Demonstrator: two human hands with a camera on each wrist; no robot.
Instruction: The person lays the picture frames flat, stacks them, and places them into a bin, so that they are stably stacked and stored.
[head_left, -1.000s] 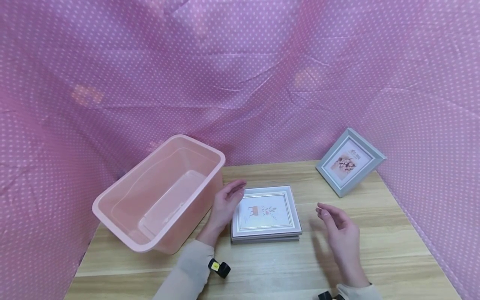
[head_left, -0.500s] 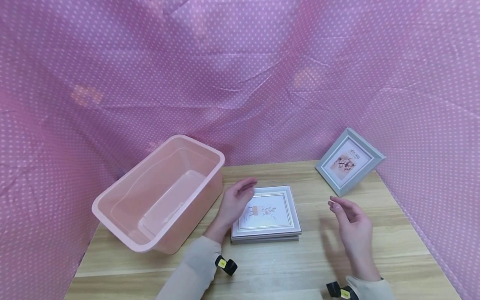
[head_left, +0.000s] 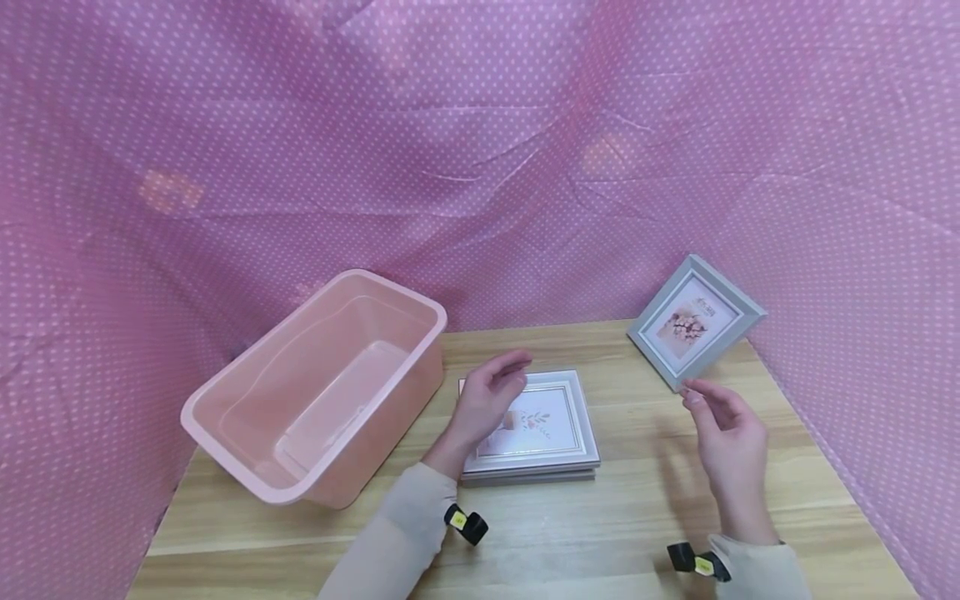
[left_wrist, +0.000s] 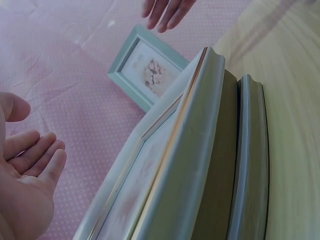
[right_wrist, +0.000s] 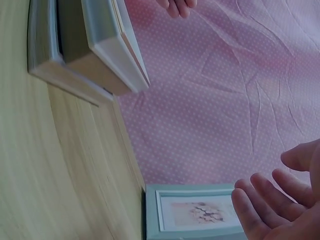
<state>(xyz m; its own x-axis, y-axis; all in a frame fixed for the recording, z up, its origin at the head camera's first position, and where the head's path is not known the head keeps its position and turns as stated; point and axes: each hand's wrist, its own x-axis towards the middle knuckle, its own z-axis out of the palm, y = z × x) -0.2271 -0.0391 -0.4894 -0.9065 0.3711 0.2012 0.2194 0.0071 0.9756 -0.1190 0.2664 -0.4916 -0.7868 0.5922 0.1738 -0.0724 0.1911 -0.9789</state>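
Two picture frames lie stacked on the table, the upper white picture frame (head_left: 558,421) showing a small plant drawing. Over the left part of this stack hovers my left hand (head_left: 483,408), its fingers loosely bent and holding nothing. The lower frame (left_wrist: 252,160) shows its edge beneath the upper one in the left wrist view. A grey-green picture frame (head_left: 693,325) with a flower picture stands tilted at the back right. My right hand (head_left: 731,442) is in front of it, fingertips overlapping its bottom corner in the head view, with nothing in its grasp.
A pink plastic tub (head_left: 315,392) stands on the left of the wooden table (head_left: 555,542), nothing visible inside it. Pink dotted cloth (head_left: 480,167) hangs behind and at both sides.
Both hands have moved to the right: the left further over the stacked frames, the right up toward the standing frame. The frames and tub stay in place.
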